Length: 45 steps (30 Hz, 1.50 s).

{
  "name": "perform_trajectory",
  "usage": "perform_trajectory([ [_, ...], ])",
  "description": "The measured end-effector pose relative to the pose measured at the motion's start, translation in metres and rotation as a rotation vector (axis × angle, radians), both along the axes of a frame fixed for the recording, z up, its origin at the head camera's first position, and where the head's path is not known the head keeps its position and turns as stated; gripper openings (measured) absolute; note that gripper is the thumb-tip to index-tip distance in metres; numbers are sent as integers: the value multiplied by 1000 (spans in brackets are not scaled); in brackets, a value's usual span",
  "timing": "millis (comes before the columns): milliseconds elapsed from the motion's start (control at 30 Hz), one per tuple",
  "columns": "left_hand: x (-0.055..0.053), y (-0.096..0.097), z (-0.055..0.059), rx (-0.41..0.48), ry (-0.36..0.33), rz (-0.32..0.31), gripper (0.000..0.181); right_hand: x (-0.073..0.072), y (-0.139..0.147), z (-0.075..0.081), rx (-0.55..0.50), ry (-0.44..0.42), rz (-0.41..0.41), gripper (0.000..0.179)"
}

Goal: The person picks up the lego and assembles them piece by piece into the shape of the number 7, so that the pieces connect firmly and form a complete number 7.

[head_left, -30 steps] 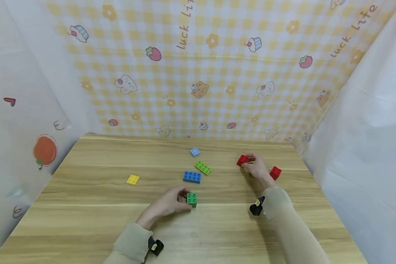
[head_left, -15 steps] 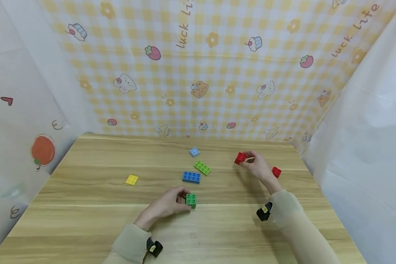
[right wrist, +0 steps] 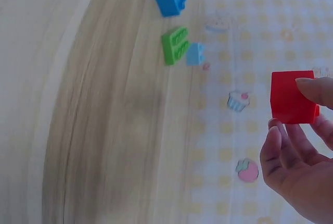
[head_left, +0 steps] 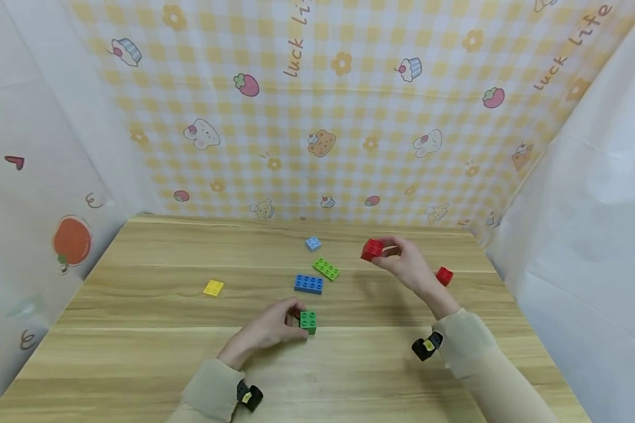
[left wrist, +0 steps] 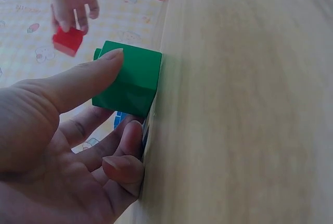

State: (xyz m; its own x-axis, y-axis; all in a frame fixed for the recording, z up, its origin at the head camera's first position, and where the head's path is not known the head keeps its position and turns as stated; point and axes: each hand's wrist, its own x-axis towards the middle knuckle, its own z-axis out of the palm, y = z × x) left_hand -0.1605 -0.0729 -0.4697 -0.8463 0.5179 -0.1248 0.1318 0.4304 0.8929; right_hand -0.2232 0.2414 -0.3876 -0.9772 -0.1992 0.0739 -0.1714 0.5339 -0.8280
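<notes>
My left hand [head_left: 271, 324] grips a green toy brick [head_left: 308, 322] on the table, thumb on its near side and fingers behind it; its studs face up in the head view. In the left wrist view the thumb presses the brick's smooth side [left wrist: 136, 75]. My right hand [head_left: 408, 265] pinches a red brick [head_left: 372, 250] between thumb and fingers, raised over the table at the back right. The right wrist view shows the thumb lying on that red brick [right wrist: 293, 98]. A second red brick [head_left: 444, 275] lies beside the right wrist.
Between the hands lie a blue brick [head_left: 308, 284], a lime green brick [head_left: 326, 269] and a light blue brick [head_left: 313, 243]. A flat yellow brick [head_left: 213, 288] sits to the left. Behind the wooden table [head_left: 137, 352] hangs a checked cloth [head_left: 275, 117].
My right hand has lifted the red brick and carried it to the left. The left hand stays in place with the green brick.
</notes>
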Motion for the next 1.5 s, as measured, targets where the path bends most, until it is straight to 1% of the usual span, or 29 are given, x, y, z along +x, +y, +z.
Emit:
perform_trajectory([
  [167, -1, -1, -1, 4, 6, 0, 33, 13, -24, 0, -99, -20, 100, 42],
  [400, -1, -2, -3, 4, 3, 5, 33, 35, -54, -5, -125, -51, 211, 39],
  [567, -1, -2, -2, 9, -4, 0, 33, 44, -65, -10, -115, -62, 270, 38],
  [767, -1, -2, -2, 7, 2, -9, 32, 50, -72, -26, -82, -86, 322, 38],
  [933, -1, -2, -3, 9, 7, -10, 33, 58, -80, -40, -53, -107, 343, 37],
  [1000, 0, -2, -3, 11, 9, -10, 34, 65, -86, -36, -44, -119, 352, 35],
  [1067, 0, -1, -3, 17, 7, -12, 35, 68, -92, -38, -53, -142, 360, 35],
  [1167, -1, -1, -3, 27, 4, -16, 37, 70, -98, -41, -60, -152, 362, 35],
  [1233, -2, -1, -3, 30, 1, -17, 37, 67, -98, -51, -64, -152, 361, 37],
  [1267, -2, -1, -2, 31, 1, -18, 37, 66, -97, -53, -65, -145, 363, 37],
  [1500, -2, -2, -2, 39, 3, -25, 36, 62, -97, -54, -35, -101, 386, 34],
])
